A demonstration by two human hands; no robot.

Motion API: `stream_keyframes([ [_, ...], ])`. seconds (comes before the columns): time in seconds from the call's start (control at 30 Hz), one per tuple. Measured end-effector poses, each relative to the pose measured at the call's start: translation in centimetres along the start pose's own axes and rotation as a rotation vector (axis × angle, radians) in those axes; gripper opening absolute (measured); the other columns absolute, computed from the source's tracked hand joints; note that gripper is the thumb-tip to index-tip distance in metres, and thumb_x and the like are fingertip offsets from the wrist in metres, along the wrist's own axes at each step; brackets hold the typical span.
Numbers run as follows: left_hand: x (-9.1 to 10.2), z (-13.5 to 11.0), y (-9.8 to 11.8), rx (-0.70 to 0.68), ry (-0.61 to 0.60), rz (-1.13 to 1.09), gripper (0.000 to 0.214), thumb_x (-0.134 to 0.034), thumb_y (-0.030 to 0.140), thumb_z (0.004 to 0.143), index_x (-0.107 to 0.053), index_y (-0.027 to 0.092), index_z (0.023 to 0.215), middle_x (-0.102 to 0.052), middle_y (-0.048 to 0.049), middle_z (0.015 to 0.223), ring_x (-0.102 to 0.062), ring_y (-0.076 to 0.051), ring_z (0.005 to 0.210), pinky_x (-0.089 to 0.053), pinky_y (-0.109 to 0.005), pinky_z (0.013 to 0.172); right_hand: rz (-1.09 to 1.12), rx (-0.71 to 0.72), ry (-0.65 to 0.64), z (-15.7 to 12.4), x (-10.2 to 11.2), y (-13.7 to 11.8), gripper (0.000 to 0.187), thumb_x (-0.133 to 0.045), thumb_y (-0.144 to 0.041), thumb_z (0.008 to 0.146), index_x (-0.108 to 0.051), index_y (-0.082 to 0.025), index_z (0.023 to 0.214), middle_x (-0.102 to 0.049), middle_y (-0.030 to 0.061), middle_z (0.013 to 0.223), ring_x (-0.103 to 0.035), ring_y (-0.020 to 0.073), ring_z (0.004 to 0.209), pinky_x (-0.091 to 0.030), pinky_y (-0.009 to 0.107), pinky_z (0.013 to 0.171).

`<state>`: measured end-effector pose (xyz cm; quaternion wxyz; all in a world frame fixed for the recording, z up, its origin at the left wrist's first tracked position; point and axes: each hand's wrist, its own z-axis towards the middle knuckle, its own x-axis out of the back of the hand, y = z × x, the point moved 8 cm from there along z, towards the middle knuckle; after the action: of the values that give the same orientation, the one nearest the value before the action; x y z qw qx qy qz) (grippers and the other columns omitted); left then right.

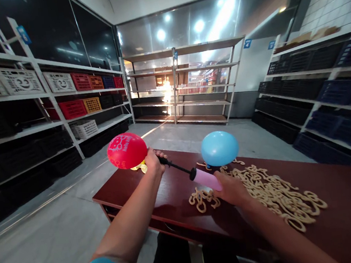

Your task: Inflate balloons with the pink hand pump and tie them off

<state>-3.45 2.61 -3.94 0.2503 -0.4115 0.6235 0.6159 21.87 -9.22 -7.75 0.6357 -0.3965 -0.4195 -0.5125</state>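
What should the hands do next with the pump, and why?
Probably push the pink pump with the right hand toward the left hand, because its black rod is sticking out between the hands, and the red balloon is right by the left hand.

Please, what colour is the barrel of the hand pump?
The pump barrel is light pinkish purple; it shows best in the head view.

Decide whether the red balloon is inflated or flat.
Inflated: the red balloon bulges smooth and rounded beside the left hand.
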Motion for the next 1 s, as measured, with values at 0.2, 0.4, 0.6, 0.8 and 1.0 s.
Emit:
stream_keyframes([
  [0.2, -0.6, -2.1, -4.3, 0.100, -0.012, 0.020, 0.031, -0.050, 0.031, 0.078, -0.028, 0.020, 0.058, -0.029, 0.0069, 0.045, -0.033, -0.007, 0.035, -0.034, -0.023, 0.040, 0.009, 0.022, 0.074, 1.1, 0.1, -3.8, 0.025, -0.055, -0.030, 0.070, -0.048, -0.020, 0.092, -0.062, 0.0031, 0.083, -0.058, 0.0171, 0.072, -0.032, 0.025, 0.059],
  [0.4, 0.7, 0.8, 0.5, 0.024, 0.005, 0.009, 0.028, -0.047, 0.025, 0.079, -0.029, 0.020, 0.059, -0.030, 0.0067, 0.045, -0.035, -0.008, 0.036, -0.034, -0.022, 0.041, 0.006, 0.024, 0.028, -0.2, 0.7, 0.0, 0.023, -0.057, -0.033, 0.068, -0.051, -0.022, 0.089, -0.062, 0.0019, 0.083, -0.058, 0.0187, 0.073, -0.032, 0.026, 0.059],
  [0.6, 0.9, -0.1, -1.5, 0.056, 0.014, -0.023, 0.030, -0.048, 0.029, 0.080, -0.028, 0.020, 0.059, -0.028, 0.0074, 0.046, -0.032, -0.006, 0.035, -0.032, -0.021, 0.040, -0.029, 0.041, 0.043, 0.5, 0.1, -1.1, 0.028, -0.057, -0.035, 0.067, -0.050, -0.021, 0.090, -0.063, 0.0031, 0.081, -0.058, 0.0190, 0.072, -0.031, 0.026, 0.059],
  [0.8, 0.2, -1.7, -4.2, 0.098, -0.005, -0.001, 0.030, -0.047, 0.029, 0.080, -0.028, 0.020, 0.059, -0.028, 0.0070, 0.046, -0.034, -0.008, 0.036, -0.034, -0.023, 0.040, -0.020, 0.053, 0.072, 1.2, 0.4, -4.0, 0.022, -0.055, -0.032, 0.070, -0.049, -0.020, 0.087, -0.062, 0.0028, 0.080, -0.057, 0.0170, 0.072, -0.029, 0.025, 0.058],
  [1.0, 2.1, 1.8, 1.0, 0.024, 0.031, -0.026, 0.025, -0.046, 0.020, 0.076, -0.029, 0.020, 0.059, -0.029, 0.0070, 0.046, -0.034, -0.007, 0.035, -0.034, -0.023, 0.041, -0.020, 0.056, 0.032, 0.0, 0.9, 0.1, 0.023, -0.058, -0.034, 0.067, -0.050, -0.022, 0.086, -0.062, 0.0010, 0.082, -0.058, 0.0179, 0.073, -0.030, 0.026, 0.059],
])
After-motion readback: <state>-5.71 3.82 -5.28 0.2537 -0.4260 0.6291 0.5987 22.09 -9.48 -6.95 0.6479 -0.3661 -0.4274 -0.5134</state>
